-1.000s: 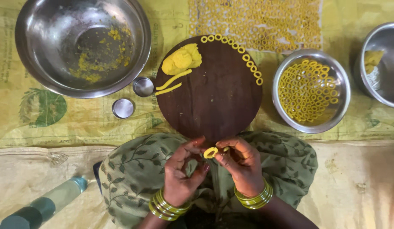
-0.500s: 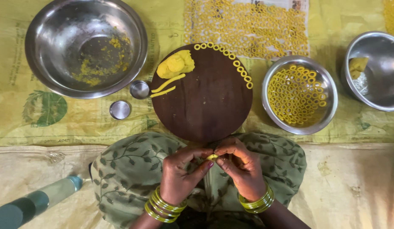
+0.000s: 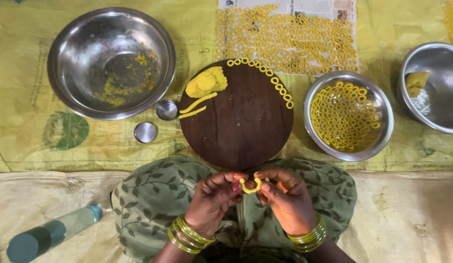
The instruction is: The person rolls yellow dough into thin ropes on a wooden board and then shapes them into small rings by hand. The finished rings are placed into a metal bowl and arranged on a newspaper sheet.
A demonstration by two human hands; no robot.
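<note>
A short strip of yellow dough [image 3: 250,185] is pinched between the two hands, bent into a shallow U with its open side facing up toward the round wooden board [image 3: 236,117]. Its long axis runs left to right between the fingertips, so that one end is gripped by the left hand [image 3: 214,202] and the other by the right hand [image 3: 285,199]; both hands are closed on it, and neither is clearly nearer. The strip is held over the lap, just below the near edge of the board.

On the board a lump of dough [image 3: 207,81] and two rolled strips [image 3: 197,106] are seen at the upper left, and a row of finished rings [image 3: 265,78] is laid along the upper right rim. To the right, a steel bowl of rings [image 3: 311,97] is set; many more rings are spread on a newspaper sheet [image 3: 333,7] beyond. A large steel bowl [image 3: 56,83] with yellow crumbs lies to the left, on a yellow printed sack [image 3: 66,131] bearing a green round emblem. A teal bottle [image 3: 51,231] lies at lower left.
</note>
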